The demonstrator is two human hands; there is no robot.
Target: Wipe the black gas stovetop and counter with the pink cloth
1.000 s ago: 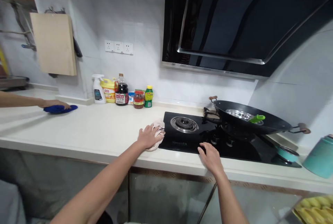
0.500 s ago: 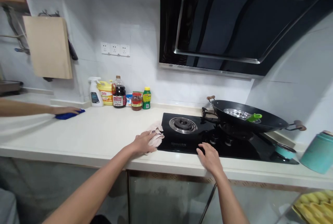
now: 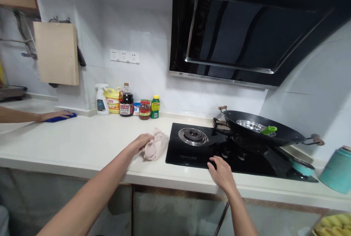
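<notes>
My left hand (image 3: pixel 142 142) is closed on a pale pink cloth (image 3: pixel 157 146), which is bunched up on the white countertop (image 3: pixel 90 141) just left of the gas stove (image 3: pixel 183 155). Part of the cloth hides my fingertips. Over the stove's front edge lies my right hand (image 3: pixel 222 173), its fingers apart and nothing in it, near the two control knobs (image 3: pixel 226 152). A metal burner (image 3: pixel 193 135) sits between the two hands, farther back on the black glass.
At the left, another person's hand (image 3: pixel 52 115) presses a blue cloth (image 3: pixel 64 118) on the counter. Bottles and a jar (image 3: pixel 144 110) line the wall. A large wok (image 3: pixel 263 128) with a green-handled strainer rests on the right burner. The range hood (image 3: pixel 219 38) overhangs the stove.
My left hand and the pink cloth have moved left, away from the stove's edge. The other person's hand and blue cloth have shifted left. My right hand stays at the stove's edge.
</notes>
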